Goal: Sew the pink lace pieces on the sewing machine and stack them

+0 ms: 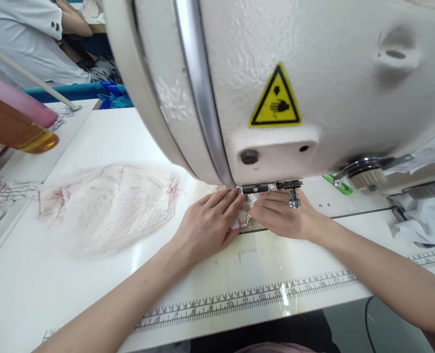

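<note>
A sewing machine [313, 88] fills the upper right of the view, and its head hangs over both hands. Beneath its edge a small piece of pale, lacy fabric [241, 219] lies on the bed. My left hand [210, 218] rests flat on that fabric, fingers stretched toward the needle area. My right hand [283, 213] is at the fabric's right side, its fingers bent and close together, with the tips partly behind the machine's fittings. Whether those fingers pinch the cloth is hard to see. The needle itself is hidden.
Sheer pale fabric with reddish threads [107, 211] lies on the table to the left. A printed ruler scale [239, 304] runs along the front edge. Green snips [338, 185] lie behind my right wrist. Thread cones [19, 122] stand far left. Another person's sleeve [22, 34] shows behind.
</note>
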Action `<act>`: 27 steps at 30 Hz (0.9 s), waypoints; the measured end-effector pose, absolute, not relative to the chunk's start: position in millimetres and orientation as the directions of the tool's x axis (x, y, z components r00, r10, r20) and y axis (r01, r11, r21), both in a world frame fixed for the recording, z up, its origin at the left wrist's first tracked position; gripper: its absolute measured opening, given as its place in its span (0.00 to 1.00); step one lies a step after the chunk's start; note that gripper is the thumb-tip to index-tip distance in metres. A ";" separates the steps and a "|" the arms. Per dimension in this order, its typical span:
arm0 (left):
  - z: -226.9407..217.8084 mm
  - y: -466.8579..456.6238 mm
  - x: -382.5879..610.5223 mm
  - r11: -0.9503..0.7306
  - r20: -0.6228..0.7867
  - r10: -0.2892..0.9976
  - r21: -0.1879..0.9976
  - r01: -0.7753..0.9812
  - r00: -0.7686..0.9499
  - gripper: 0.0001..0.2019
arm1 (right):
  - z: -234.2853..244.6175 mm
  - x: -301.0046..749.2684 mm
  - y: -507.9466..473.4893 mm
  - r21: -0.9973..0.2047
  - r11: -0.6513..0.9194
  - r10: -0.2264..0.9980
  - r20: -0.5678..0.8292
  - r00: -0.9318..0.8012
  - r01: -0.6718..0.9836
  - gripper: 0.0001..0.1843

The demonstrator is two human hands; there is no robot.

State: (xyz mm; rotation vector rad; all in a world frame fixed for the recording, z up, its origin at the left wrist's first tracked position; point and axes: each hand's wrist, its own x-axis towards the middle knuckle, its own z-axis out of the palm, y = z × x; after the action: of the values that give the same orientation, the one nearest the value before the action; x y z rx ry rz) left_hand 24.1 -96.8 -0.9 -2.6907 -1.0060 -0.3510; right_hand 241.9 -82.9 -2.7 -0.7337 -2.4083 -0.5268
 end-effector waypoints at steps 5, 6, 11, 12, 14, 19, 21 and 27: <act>-2.5 -96.2 22.8 -0.723 0.288 0.627 -0.131 0.678 0.724 0.25 | 0.1 243.5 -80.7 0.102 0.815 0.414 0.587 -0.696 0.570 0.11; -2.4 -96.4 22.4 -0.726 0.290 0.625 -0.127 0.676 0.725 0.25 | 0.0 243.8 -80.7 0.095 0.811 0.424 0.584 -0.692 0.577 0.11; 0.2 -99.4 22.3 -0.813 0.367 0.507 -0.098 0.574 0.780 0.17 | -4.3 244.7 -81.5 -0.032 0.834 0.470 0.563 -0.680 0.551 0.11; 0.7 -100.0 22.7 -0.825 0.389 0.482 -0.101 0.556 0.785 0.15 | -5.9 244.9 -81.2 -0.067 0.843 0.478 0.551 -0.684 0.534 0.11; 1.4 -100.9 23.8 -0.829 0.420 0.459 -0.114 0.548 0.783 0.12 | -9.7 245.1 -80.3 -0.095 0.857 0.474 0.529 -0.704 0.506 0.11; 2.5 -99.5 23.2 -0.805 0.425 0.491 -0.111 0.582 0.760 0.10 | -20.7 242.3 -78.2 -0.076 0.897 0.411 0.505 -0.759 0.436 0.12; 3.0 -98.2 21.7 -0.797 0.421 0.505 -0.107 0.595 0.753 0.10 | -23.8 240.0 -78.4 -0.085 0.902 0.403 0.517 -0.755 0.423 0.12; 4.4 -95.4 21.2 -0.769 0.418 0.552 -0.081 0.635 0.722 0.10 | -24.5 236.0 -80.5 -0.146 0.885 0.449 0.518 -0.729 0.442 0.13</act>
State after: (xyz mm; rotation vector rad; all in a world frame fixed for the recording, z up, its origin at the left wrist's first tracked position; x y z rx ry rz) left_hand 21.2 -95.4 4.4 -2.7081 -0.9465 -0.5535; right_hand 236.0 -80.5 -24.5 -0.6417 -2.4925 0.0168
